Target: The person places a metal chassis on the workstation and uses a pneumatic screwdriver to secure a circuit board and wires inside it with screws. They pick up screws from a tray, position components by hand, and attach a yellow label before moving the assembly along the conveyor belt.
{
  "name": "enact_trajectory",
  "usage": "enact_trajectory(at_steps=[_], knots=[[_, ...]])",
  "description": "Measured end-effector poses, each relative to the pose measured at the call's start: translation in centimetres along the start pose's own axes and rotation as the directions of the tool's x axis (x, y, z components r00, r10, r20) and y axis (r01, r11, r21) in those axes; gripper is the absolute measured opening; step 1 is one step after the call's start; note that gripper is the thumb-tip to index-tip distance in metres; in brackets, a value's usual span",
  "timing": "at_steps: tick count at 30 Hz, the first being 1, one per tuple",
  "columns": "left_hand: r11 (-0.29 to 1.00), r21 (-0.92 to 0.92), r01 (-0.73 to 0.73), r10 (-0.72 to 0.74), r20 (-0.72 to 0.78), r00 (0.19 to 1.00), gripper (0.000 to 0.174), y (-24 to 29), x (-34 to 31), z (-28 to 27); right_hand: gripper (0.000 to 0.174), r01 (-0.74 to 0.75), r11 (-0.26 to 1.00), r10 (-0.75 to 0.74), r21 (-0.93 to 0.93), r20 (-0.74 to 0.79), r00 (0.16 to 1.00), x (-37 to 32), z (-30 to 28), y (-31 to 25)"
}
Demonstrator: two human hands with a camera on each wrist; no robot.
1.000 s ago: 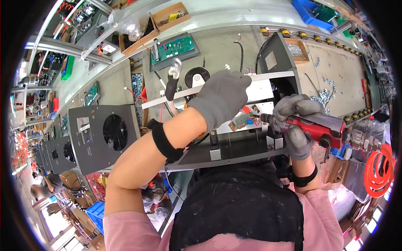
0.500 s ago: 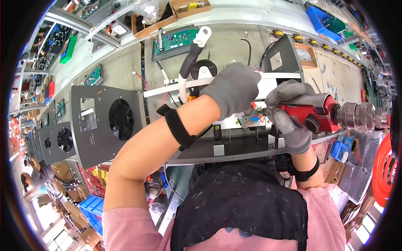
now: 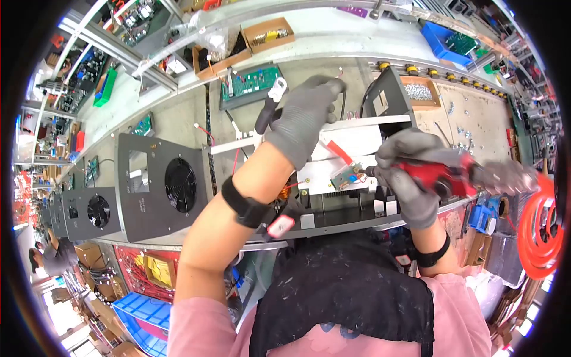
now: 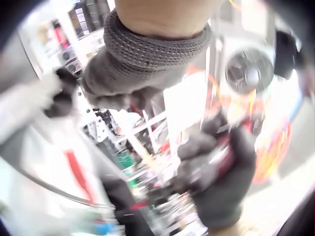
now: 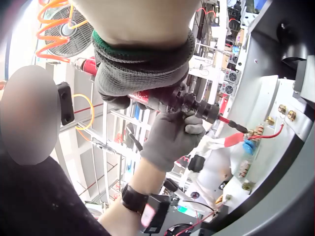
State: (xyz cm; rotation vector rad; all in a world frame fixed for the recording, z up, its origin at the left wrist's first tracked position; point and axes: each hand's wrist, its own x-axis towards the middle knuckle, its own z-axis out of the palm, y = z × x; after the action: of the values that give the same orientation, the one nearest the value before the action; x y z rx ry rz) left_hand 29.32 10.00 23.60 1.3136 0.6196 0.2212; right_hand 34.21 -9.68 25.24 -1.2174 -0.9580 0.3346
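Head view: red metal driver (image 3: 447, 179) gripped in gray-knit R hand (image 3: 411, 181), tip at small rect. PCB (image 3: 344, 180), R of ctr. Far L: L hand (image 3: 304, 116) by flat strip (image 3: 366, 121), fingers bent, contact unclear.

Room over bench (image 3: 358, 72) beyond metal bar (image 3: 364, 122), upright panel (image 3: 397, 90) walling right
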Motion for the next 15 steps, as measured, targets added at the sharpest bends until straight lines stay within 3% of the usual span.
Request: enact_trajectory(at_steps=[2,3,4,5,6,8,10,12,13,15], knots=[[0.879,0.312,-0.362,0.262,0.318,0.911,0.025,-0.9,-1.8,-0.8,0.032,0.036,0.98,-0.022,0.198,-0.075,0.997,0.2,-0.3,-1.7],[0.871,0.32,-0.372,0.267,0.327,0.906,0.025,-1.1,-2.3,-0.3,0.034,0.092,0.967,-0.066,0.239,-0.113,0.991,0.4,-0.5,-2.4],[0.996,-0.02,-0.088,0.09,0.297,0.951,0.028,-1.0,-2.5,0.4,0.037,0.149,0.95,-0.11,0.275,-0.155,0.982,0.8,-0.9,-3.2],[0.91,-0.354,0.216,-0.094,0.332,0.938,0.031,-0.9,-2.8,1.1,0.041,0.22,0.939,-0.191,0.265,-0.133,0.973,1.1,-1.4,-4.0],[0.915,-0.344,0.211,-0.088,0.341,0.936,0.031,-0.6,-3.2,1.7,0.041,0.235,0.937,-0.203,0.26,-0.142,0.969,1.1,-1.7,-4.4],[0.901,-0.305,0.309,-0.228,0.274,0.934,0.034,0.2,-4.2,2.7,0.044,0.285,0.929,-0.225,0.236,-0.251,0.941,1.2,-2.0,-5.1],[0.899,-0.332,0.285,-0.195,0.279,0.94,0.034,-1.6,-3.9,2.7,0.043,0.256,0.92,-0.186,0.295,-0.246,0.951,0.9,-1.8,-5.5],[0.815,-0.468,0.342,-0.218,0.298,0.929,0.035,-2.4,-3.6,2.8,0.043,0.257,0.887,-0.206,0.384,-0.171,0.964,0.9,-1.9,-4.5],[0.813,-0.479,0.33,-0.207,0.291,0.934,0.038,-2.4,-3.9,2.9,0.044,0.234,0.925,-0.171,0.301,-0.22,0.96,0.6,-1.9,-4.1],[0.872,-0.412,0.265,-0.17,0.254,0.952,0.039,-2.0,-4.3,2.6,0.044,0.203,0.919,-0.133,0.339,-0.22,0.966,0.2,-1.7,-4.1]])
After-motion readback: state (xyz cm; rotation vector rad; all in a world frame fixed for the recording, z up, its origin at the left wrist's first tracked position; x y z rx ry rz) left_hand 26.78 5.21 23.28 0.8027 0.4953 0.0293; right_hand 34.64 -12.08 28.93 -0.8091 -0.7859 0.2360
